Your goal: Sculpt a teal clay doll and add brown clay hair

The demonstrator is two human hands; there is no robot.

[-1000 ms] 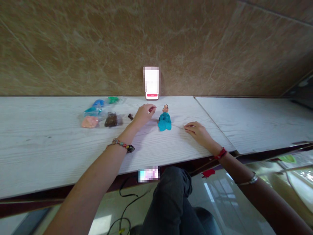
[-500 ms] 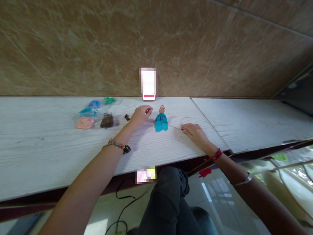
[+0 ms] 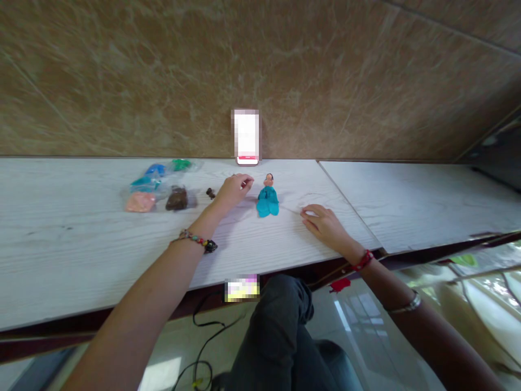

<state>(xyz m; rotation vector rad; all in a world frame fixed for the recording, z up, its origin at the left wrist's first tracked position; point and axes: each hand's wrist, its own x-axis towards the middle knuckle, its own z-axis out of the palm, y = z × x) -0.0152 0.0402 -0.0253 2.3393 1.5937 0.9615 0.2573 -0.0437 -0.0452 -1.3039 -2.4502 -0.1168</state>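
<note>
A small clay figure [image 3: 267, 202] in a turquoise dress, with a peach face and dark hair, lies on the white wood-grain tabletop between my hands. To its left, my left hand [image 3: 235, 190] hovers with fingers curled together; anything inside them is hidden. My right hand [image 3: 323, 224] rests at the tabletop on the figure's right. Its thumb and fingertips meet in a pinch, and what they hold is too small to make out. Small dark brown clay bits [image 3: 210, 193] lie just left of my left wrist.
Clear bags of brown clay [image 3: 176, 199], peach clay [image 3: 140, 201], turquoise clay [image 3: 143, 183], blue clay [image 3: 155, 170] and green clay [image 3: 181, 164] lie at the left. A phone [image 3: 247, 137] leans against the brown marbled wall [image 3: 334, 81]. Another lit screen [image 3: 242, 288] sits below the table's front edge.
The view has shifted slightly. My right thumb and fingers show a wider gap behind their tips, and the dark speck seen there earlier is no longer distinct. My left hand and the figure stay put.
</note>
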